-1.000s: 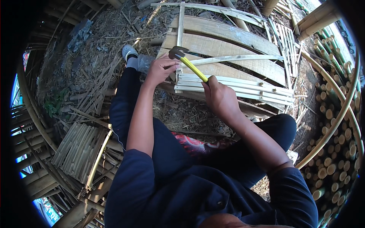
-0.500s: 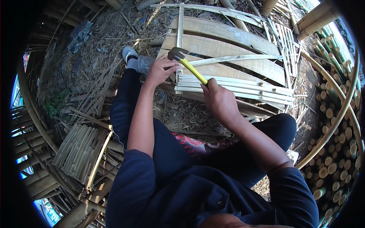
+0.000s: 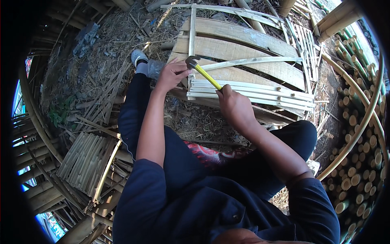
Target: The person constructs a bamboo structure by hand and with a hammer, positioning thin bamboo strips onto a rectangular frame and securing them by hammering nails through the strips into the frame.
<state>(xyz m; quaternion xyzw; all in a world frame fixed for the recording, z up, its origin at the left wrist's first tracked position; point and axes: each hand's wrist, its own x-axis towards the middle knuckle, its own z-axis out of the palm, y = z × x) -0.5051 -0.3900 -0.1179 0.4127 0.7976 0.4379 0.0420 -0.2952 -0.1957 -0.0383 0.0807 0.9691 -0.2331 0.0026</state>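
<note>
My right hand (image 3: 235,107) is wrapped round the yellow handle of a claw hammer (image 3: 208,77). The hammer's dark head hangs just over my left fingertips, at the left end of a pale bamboo strip (image 3: 256,62). My left hand (image 3: 171,76) has its fingers pinched together there; what sits between them is too small to make out. A pale cross strip (image 3: 192,34) runs away from that spot. Several parallel bamboo strips (image 3: 243,90) lie close in front, part of a slatted frame resting on a wooden plank platform (image 3: 243,33).
Cut bamboo poles (image 3: 355,179) are stacked at the right, with a long curved pole (image 3: 347,150) before them. A bundle of short slats (image 3: 87,156) lies at lower left. Straw and scraps cover the ground (image 3: 101,61). A thick bamboo post (image 3: 339,20) stands at far right.
The hammer head has dipped slightly and swung a little to the right, closer to the strip end. My left hand stays in nearly the same place.
</note>
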